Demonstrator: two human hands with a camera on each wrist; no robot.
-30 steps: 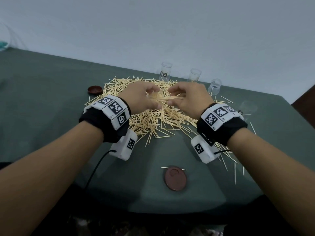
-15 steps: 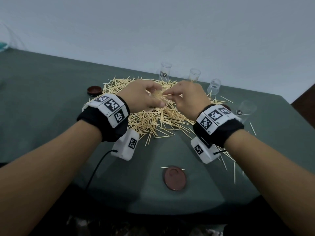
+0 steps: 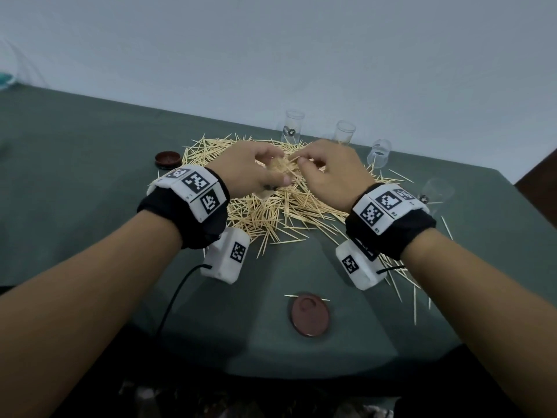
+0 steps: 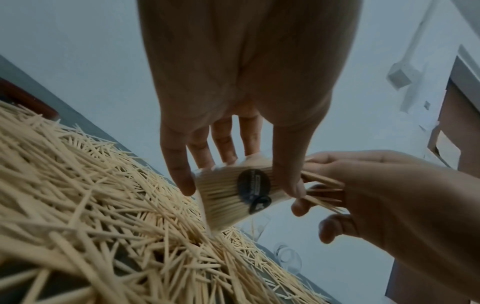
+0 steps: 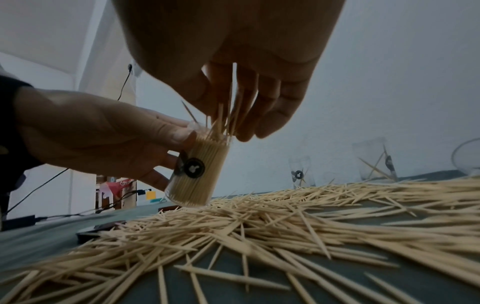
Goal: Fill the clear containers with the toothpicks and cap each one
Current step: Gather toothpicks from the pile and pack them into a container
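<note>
Head view: left hand (image 3: 253, 173) grips a nearly full clear container (image 3: 275, 171) over the toothpick pile (image 3: 271, 212) on the table (image 3: 90, 182). Right hand (image 3: 328, 173) pinches a small bunch of toothpicks (image 3: 297, 159) at the container mouth. Beyond the grip stand three empty containers (image 3: 293, 125); a fourth sits out right of it. One brown cap (image 3: 309, 314) lies nearer the person, another (image 3: 167, 158) left of the grip.

Left wrist view: thumb and fingers (image 4: 179, 164) wrap the container (image 4: 233, 195) at mid-wall, tilted, packed tight. Right hand (image 4: 376, 195) feeds the bunch (image 4: 322, 191) in just beside the thumb.

Right wrist view: the right-hand fingers (image 5: 249, 102) close on the upright sticks (image 5: 226, 115); the container (image 5: 197, 172) base touches the pile.

Handling, as a guess: the container is light, with slick, stiff plastic walls, so hold it at mid-wall. The sticks are thin, stiff and snappable, with sharp tips; pinch them mid-length and keep them parallel or they jam at the rim.
</note>
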